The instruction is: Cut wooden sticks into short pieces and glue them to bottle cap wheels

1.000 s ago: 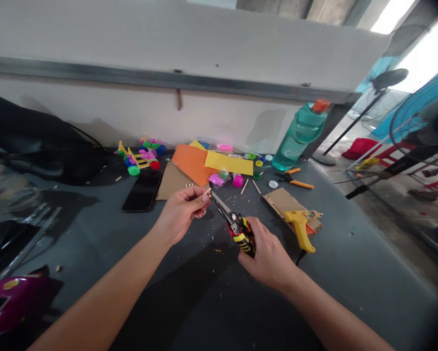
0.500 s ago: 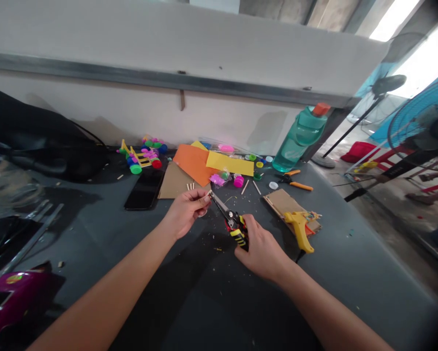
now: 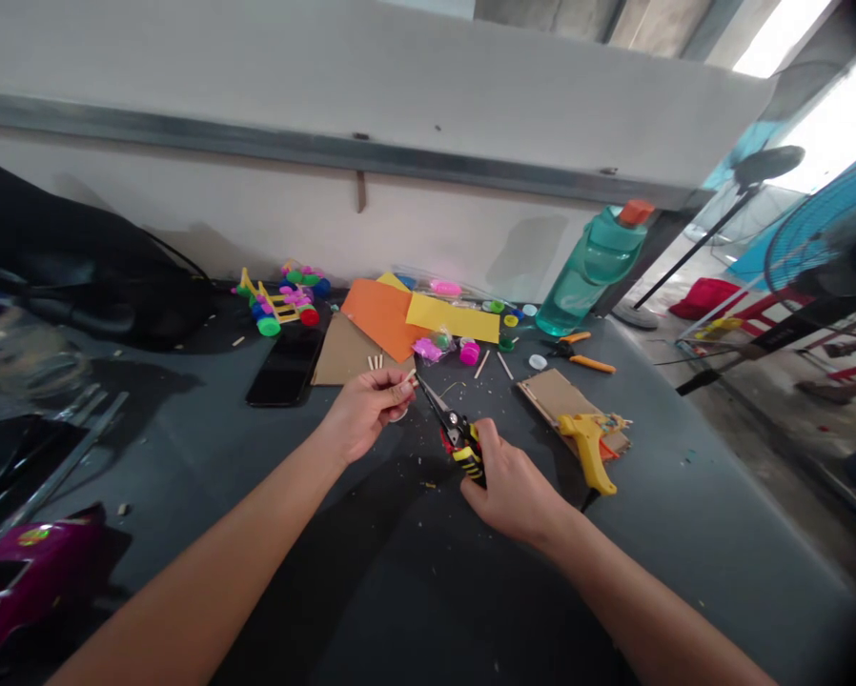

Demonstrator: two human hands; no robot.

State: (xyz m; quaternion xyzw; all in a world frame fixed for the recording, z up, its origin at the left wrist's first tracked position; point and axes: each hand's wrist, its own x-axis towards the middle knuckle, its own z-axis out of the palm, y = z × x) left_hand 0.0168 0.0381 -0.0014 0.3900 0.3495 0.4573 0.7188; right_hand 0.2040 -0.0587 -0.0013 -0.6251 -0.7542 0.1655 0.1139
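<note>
My left hand (image 3: 367, 410) is closed, thumb and fingertips pinching a short thin wooden stick (image 3: 412, 379). My right hand (image 3: 506, 476) wraps round the black, yellow and red handles of a pair of snips (image 3: 457, 429). The narrow blades point away toward the left hand, their tips right by the stick; whether they touch it is too small to tell. Just beyond the left hand, several short cut sticks (image 3: 376, 362) lie near the edge of a cardboard sheet (image 3: 332, 357). Tiny scraps are scattered on the dark table (image 3: 399, 591) under the hands.
Orange paper (image 3: 377, 314) and yellow paper (image 3: 457, 319) lie at the back, near bottle caps and a green bottle (image 3: 589, 272). Right stand a yellow glue gun (image 3: 589, 448) on cardboard and orange-handled pliers (image 3: 589, 363). Left are a phone (image 3: 285, 367) and a toy car frame (image 3: 277, 310).
The view has shifted slightly, so the table items sit a little farther right. Both hands keep their grips, and the snips' tips stay close to the stick.
</note>
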